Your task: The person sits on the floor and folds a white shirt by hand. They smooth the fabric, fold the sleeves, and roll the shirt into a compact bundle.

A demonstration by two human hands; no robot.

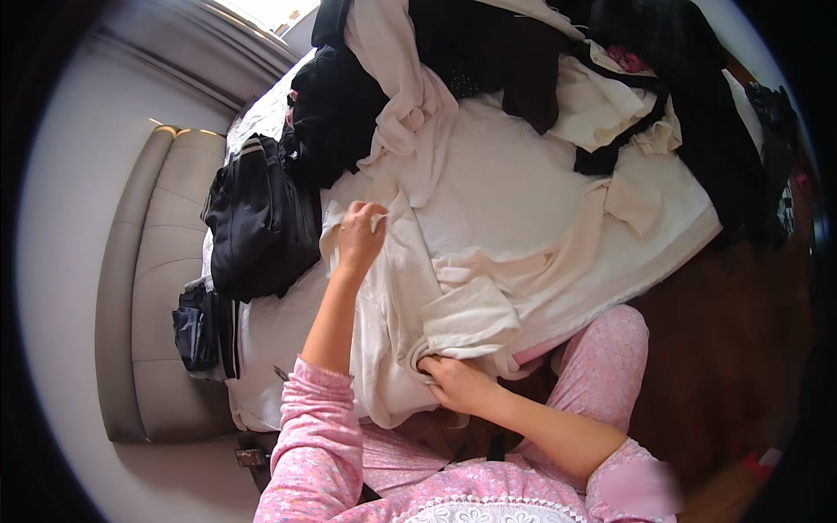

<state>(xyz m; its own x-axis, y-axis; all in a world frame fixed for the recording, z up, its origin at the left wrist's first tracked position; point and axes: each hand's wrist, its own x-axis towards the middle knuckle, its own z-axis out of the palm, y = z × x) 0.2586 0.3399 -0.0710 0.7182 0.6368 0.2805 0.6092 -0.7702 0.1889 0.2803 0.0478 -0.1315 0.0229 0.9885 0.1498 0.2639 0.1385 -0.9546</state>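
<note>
A cream garment (399,281) lies spread over the near edge of the bed. My left hand (361,236) pinches the cloth at its far left end between thumb and fingers. Lower down and to the right, my right hand (460,383) grips a bunched fold of the same garment, and some of its fingertips are hidden in the cloth. Just beyond that hand, a folded-over part (472,317) of the garment rests on the bed. Another cream piece of clothing (575,235) trails off to the right; whether it joins the garment I hold, I cannot tell.
Folded black clothes (261,222) lie on the left, near the grey padded headboard (173,281). Dark folded garments (199,327) sit below them. More black (484,46) and cream clothing (601,101) is heaped across the far side of the white-covered bed (516,170). Dark wooden floor (706,346) shows at right.
</note>
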